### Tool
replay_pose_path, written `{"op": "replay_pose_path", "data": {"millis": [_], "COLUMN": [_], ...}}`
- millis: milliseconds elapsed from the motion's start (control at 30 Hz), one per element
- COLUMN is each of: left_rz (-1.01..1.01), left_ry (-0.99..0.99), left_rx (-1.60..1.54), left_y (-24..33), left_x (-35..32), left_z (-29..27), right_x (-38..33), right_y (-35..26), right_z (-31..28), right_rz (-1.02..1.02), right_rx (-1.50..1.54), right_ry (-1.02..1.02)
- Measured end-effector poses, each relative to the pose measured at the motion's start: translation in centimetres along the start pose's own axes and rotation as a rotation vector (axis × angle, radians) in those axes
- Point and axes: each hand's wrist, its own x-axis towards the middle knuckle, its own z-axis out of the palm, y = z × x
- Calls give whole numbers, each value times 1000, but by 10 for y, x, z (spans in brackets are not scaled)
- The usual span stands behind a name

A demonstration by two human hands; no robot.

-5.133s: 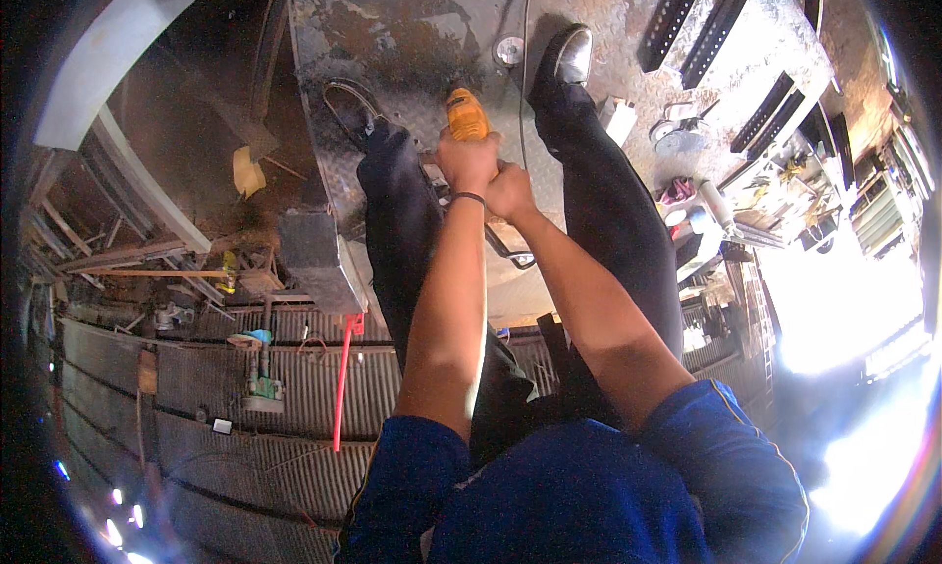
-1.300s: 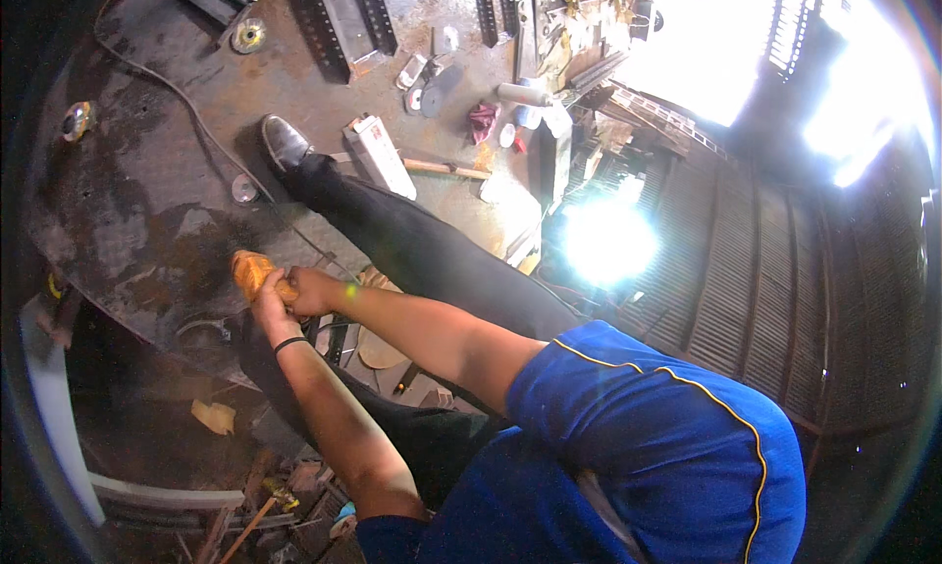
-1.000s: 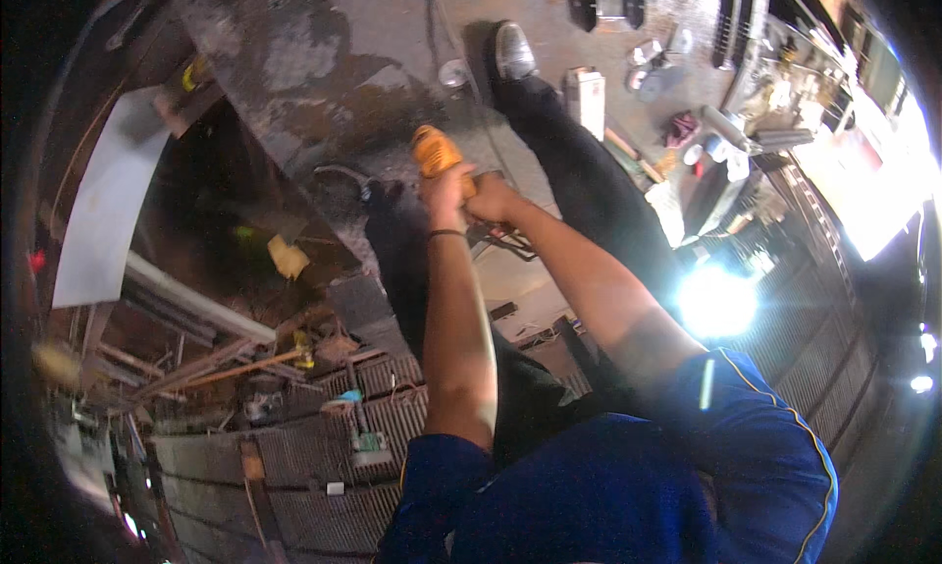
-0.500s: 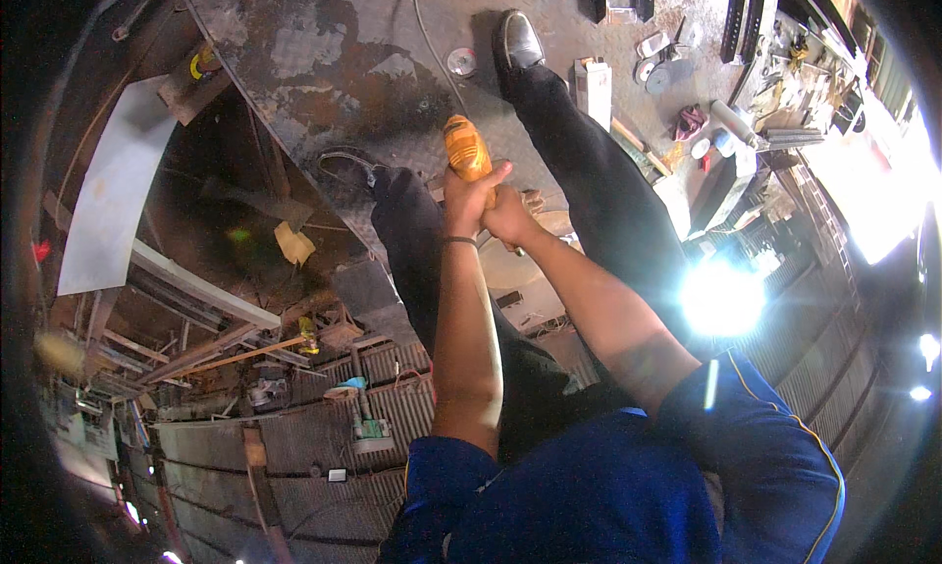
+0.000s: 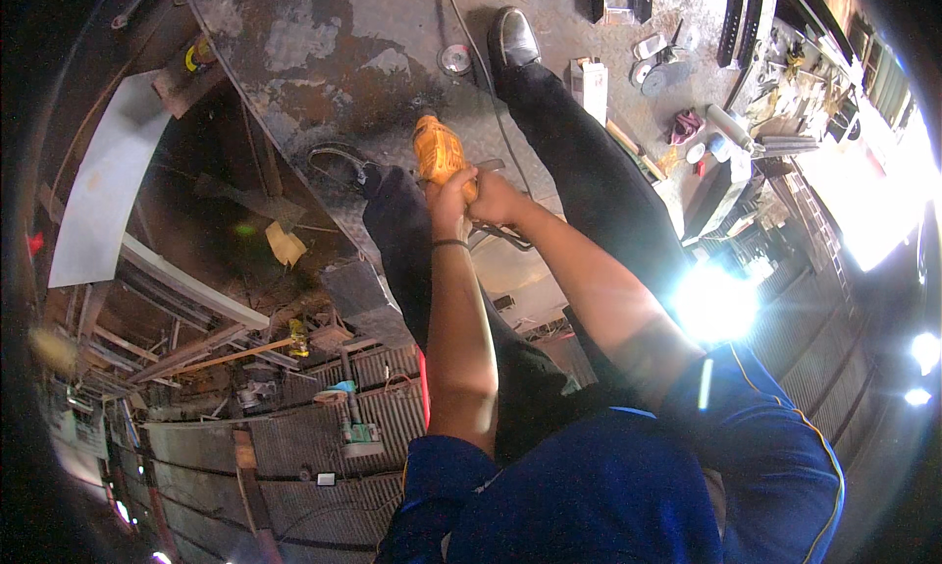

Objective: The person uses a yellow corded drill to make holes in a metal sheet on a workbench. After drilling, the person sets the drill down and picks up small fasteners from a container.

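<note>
Both my hands are closed around an orange power tool (image 5: 439,150), which tilts away from me above the metal plate (image 5: 378,63). My left hand (image 5: 449,199), with a dark band at the wrist, wraps its near end. Close beside it, my right hand (image 5: 498,201) grips the same end from the right. My fingers hide the tool's handle, and its exact kind is unclear. A grey cable (image 5: 483,73) runs down the plate past my right hand. A thin dark strip shows just beyond my right knuckles.
A small disc (image 5: 454,59) lies near my right shoe (image 5: 515,39). Further right are a white box (image 5: 589,88), a dark disc (image 5: 666,77) and scattered tools. Left of the plate's edge, the lower area holds a white sheet (image 5: 106,181) and metal bars (image 5: 191,279).
The orange tool and both hands have shifted slightly left, and more of the tool's body shows. The cable, earlier running up from the tool's far end, now passes to its right.
</note>
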Motion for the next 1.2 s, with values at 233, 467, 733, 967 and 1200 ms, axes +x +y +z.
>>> {"op": "replay_pose_path", "data": {"millis": [233, 467, 733, 967, 1200], "left_rz": [23, 86, 19, 85, -5], "left_ry": [22, 45, 56, 93, 91], "left_rx": [-14, -6, 21, -35, -158], "left_y": [10, 5, -12, -10, 0], "left_x": [-5, -3, 15, 19, 23], "left_z": [7, 7, -4, -4, 1], "right_x": [11, 12, 11, 4, 0], "right_y": [14, 14, 17, 7, -15], "right_z": [13, 18, 16, 16, 2], "right_rz": [4, -12, -69, -7, 96], "right_rx": [1, -4, -42, -103, -268], "right_ry": [93, 160, 188, 218, 81]}}
